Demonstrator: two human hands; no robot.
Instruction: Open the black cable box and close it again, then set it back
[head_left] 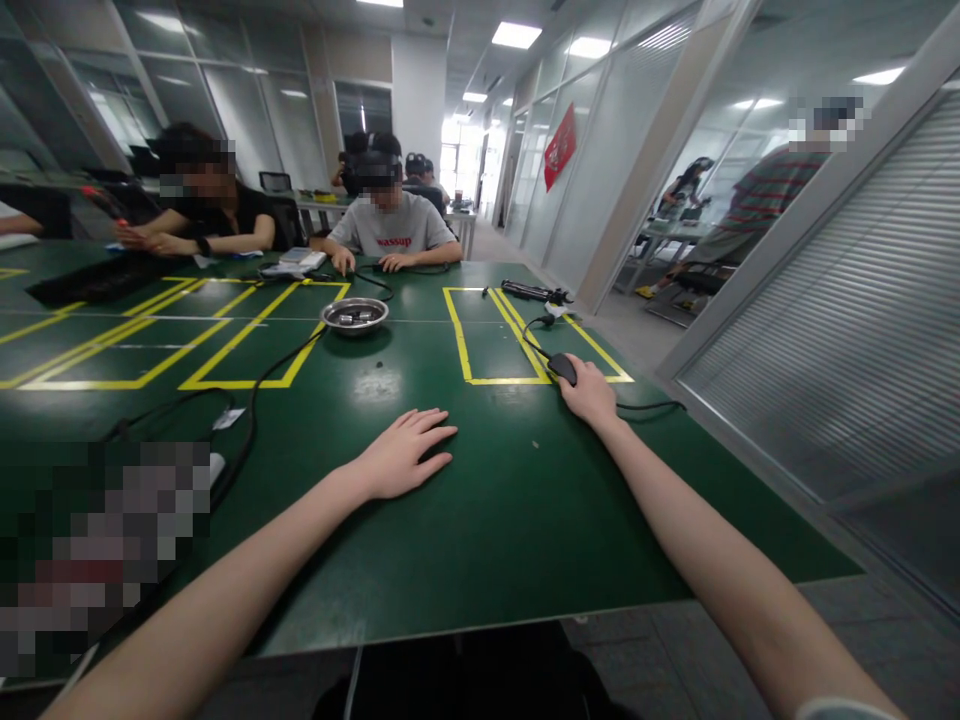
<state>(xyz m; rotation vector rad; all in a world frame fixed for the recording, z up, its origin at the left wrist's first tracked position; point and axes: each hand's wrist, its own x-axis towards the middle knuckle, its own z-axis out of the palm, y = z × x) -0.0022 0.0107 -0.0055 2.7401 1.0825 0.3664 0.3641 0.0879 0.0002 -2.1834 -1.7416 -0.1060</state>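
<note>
My left hand [405, 455] lies palm down on the green tabletop, fingers stretched out and apart, holding nothing. Farther forward on the right, my right hand [591, 392] is closed over what looks like a black computer mouse [562, 368]. Its front end shows beyond my fingers, at the edge of a yellow tape outline [510, 381]. A thin black cord [529, 340] curves away from its front, and another stretch of black cord [649, 406] runs out to the right of my hand. My fingertips are partly hidden.
A metal bowl [355, 328] holding small shiny pieces stands ahead. A folded black tripod-like stand [529, 291] lies at the far right. Cables [255, 410] and a white tag [229, 419] lie on the left. A person [390, 232] sits opposite, another person [240, 215] farther left.
</note>
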